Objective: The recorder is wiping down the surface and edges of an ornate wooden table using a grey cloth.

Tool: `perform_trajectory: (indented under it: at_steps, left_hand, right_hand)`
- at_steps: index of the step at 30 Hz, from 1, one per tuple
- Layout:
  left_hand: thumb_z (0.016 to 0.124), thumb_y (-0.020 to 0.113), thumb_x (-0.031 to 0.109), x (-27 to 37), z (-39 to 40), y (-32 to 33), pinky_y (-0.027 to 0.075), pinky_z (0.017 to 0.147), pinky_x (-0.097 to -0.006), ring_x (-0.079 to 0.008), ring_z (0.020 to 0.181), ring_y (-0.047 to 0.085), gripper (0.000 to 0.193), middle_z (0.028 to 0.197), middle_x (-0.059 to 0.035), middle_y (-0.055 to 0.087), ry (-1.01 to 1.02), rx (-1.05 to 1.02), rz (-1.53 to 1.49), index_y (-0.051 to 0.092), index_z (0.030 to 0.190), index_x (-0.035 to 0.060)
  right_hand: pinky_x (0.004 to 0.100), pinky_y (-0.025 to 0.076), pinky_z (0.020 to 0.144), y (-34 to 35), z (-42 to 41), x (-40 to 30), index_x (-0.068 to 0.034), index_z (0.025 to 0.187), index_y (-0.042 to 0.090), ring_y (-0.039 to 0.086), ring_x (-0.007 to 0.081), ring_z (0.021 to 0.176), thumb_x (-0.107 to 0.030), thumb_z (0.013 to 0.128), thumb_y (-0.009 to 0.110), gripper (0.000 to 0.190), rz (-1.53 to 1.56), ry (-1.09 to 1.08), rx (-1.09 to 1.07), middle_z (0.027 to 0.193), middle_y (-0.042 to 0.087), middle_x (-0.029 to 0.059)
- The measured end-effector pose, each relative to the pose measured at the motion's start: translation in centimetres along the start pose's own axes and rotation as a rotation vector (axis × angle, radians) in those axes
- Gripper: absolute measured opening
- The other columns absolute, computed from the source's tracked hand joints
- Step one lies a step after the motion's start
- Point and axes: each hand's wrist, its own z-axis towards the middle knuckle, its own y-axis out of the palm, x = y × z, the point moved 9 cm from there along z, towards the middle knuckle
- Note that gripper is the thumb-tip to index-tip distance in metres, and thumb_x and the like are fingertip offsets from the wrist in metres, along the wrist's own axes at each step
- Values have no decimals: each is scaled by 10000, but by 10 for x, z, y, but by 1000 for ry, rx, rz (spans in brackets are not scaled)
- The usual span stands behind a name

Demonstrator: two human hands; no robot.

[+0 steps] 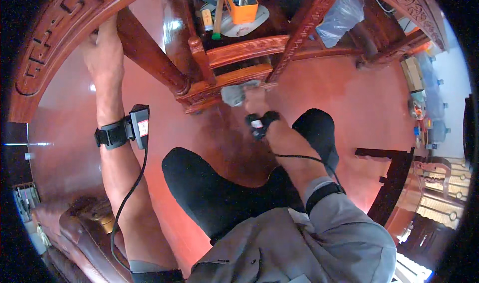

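Observation:
My right hand holds a grey cloth against the low carved crosspiece of a reddish-brown wooden furniture stand. The hand is slightly blurred. My left hand reaches up to the carved wooden rim at the upper left; its fingers are partly hidden there, so their hold cannot be made out. A thick wooden leg slants down beside that hand. Both wrists wear black straps with small devices and cables.
Behind the crosspiece, a dark shelf bears an orange container, a green-tipped stick and a small yellow-and-white item. A clear plastic bag lies farther right. Bottles line the right wall. A brown leather sofa stands lower left.

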Motion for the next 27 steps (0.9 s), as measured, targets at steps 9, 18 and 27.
perform_trajectory:
  at_steps: [9,18,27]
  left_hand:
    - [869,665,187,27,-6,4,429,844,-297,-159,975,549,342,1087,-84,615,95,93,-151,605,1132,-23]
    - [908,615,231,16,-6,5,418,871,-313,-174,1030,534,393,1137,-101,597,37,24,15,568,1190,-39]
    - [966,490,188,5,4,18,457,916,-354,-219,999,610,317,1106,-141,638,39,-56,-34,578,1160,-47]
  right_hand:
    - [338,504,610,-36,4,87,-93,898,595,605,224,713,-144,774,632,139,-45,265,93,815,626,53]
    - [300,475,573,7,11,-114,-108,857,579,568,156,676,-157,824,624,73,1590,456,25,780,596,10]
    - [390,469,594,-31,8,-36,-55,786,621,576,169,680,-206,792,624,151,858,242,274,772,648,79]
